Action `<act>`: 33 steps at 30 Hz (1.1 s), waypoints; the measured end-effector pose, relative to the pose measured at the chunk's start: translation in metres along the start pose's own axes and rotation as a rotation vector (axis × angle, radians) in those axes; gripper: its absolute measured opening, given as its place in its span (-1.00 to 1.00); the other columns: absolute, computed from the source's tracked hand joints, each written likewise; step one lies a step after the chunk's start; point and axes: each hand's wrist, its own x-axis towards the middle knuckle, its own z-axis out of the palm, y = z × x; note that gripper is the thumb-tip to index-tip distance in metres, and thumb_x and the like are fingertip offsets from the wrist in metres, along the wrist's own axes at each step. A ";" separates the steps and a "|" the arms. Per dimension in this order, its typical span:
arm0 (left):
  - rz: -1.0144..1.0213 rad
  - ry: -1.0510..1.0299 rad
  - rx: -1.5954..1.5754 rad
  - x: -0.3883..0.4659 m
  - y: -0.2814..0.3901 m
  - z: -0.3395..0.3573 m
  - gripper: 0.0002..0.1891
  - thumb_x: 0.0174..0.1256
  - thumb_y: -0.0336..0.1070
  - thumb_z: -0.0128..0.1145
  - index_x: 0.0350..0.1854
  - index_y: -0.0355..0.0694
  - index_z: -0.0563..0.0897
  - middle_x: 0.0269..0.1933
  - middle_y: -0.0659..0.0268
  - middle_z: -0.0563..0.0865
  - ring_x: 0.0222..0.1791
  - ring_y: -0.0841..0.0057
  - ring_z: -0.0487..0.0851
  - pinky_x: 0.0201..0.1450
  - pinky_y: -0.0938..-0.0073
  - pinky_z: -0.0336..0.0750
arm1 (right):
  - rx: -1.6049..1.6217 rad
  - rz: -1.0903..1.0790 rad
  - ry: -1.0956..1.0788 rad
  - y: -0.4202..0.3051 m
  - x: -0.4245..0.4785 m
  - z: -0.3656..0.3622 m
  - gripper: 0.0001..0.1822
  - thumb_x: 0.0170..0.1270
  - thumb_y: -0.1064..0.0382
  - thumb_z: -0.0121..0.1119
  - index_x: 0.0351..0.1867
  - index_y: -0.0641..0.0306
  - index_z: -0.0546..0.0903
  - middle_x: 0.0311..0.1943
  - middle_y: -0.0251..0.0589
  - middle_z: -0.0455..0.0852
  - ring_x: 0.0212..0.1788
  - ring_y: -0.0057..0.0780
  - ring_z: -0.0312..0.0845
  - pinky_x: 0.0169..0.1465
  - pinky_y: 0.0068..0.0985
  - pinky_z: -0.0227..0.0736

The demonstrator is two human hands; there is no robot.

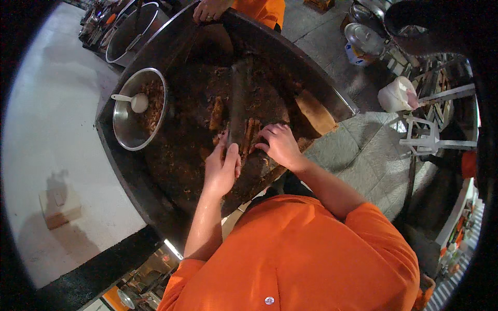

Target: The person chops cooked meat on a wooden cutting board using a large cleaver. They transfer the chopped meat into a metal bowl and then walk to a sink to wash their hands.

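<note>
My left hand (223, 167) is closed at the near end of a long, broad blade (238, 105), apparently a large knife, which points away from me over a dark, round chopping surface (175, 167). Just right of the blade lie brown strips of cooked meat (249, 134). Beside these strips is my right hand (280, 144), palm down, with thumb and fingertips apart; whether they touch the meat is unclear. Another brown piece of meat (216, 112) lies left of the blade. A steel bowl (120, 124) at the left holds chopped meat and a white scoop (139, 103).
Raised dark metal edges (323, 77) surround the work surface. Another person's hand (210, 9) rests at its far corner. A wooden board (317, 114) lies at the right edge. A large metal pot (132, 35) stands back left; a white bucket (397, 95) and white stool (422, 136) are at the right.
</note>
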 end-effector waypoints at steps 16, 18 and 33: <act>-0.180 -0.057 0.163 0.037 -0.050 0.010 -0.50 0.38 -0.01 -0.10 0.27 -0.17 0.34 -0.62 0.40 0.46 -0.68 0.68 0.43 -0.60 0.63 0.37 | -0.010 0.029 -0.086 -0.004 0.001 -0.010 -0.72 -0.02 0.17 0.27 -0.26 0.19 0.60 -0.20 -0.22 0.58 -0.10 -0.19 0.47 -0.02 -0.28 0.30; -0.144 -0.057 0.127 0.034 -0.039 0.005 -0.52 0.38 -0.02 -0.10 0.25 -0.18 0.36 -0.62 0.41 0.45 -0.68 0.69 0.41 -0.62 0.63 0.34 | -0.041 0.008 -0.065 -0.003 0.000 -0.009 -0.71 -0.02 0.17 0.27 -0.25 0.19 0.60 -0.21 -0.23 0.59 -0.10 -0.21 0.47 -0.03 -0.28 0.30; -0.213 -0.022 0.125 0.020 -0.048 0.012 -0.52 0.39 -0.12 -0.11 0.29 -0.19 0.29 -0.63 0.41 0.43 -0.69 0.68 0.38 -0.63 0.61 0.33 | -0.016 -0.019 -0.021 -0.003 -0.005 -0.004 -0.73 0.01 0.12 0.25 -0.30 0.20 0.59 -0.24 -0.24 0.61 -0.10 -0.23 0.46 -0.07 -0.32 0.30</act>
